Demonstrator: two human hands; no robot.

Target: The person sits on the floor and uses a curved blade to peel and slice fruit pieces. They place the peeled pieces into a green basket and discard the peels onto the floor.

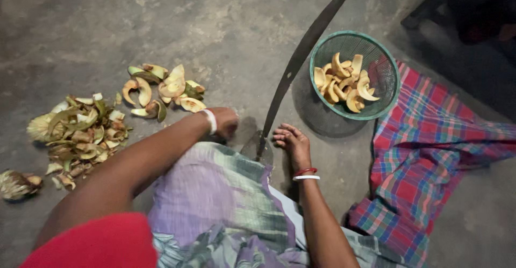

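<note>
My left hand (226, 122) reaches down to the concrete floor just left of the curved upright blade (301, 53), fingers curled; whether it grips anything is hidden. My right hand (293, 141) rests on the floor at the blade's base (258, 148), fingers bent, holding nothing. A green mesh basket (384, 66) with several pale yellow fruit slices (344, 82) stands to the right of the blade. A small heap of cut fruit pieces (161, 93) lies on the floor beyond my left hand.
A pile of green and brown peels (80, 131) lies at the left, with a husk scrap (19, 184) nearer me. A red and blue checked cloth (424, 160) is spread at the right. My patterned garment (215, 203) covers my knee below.
</note>
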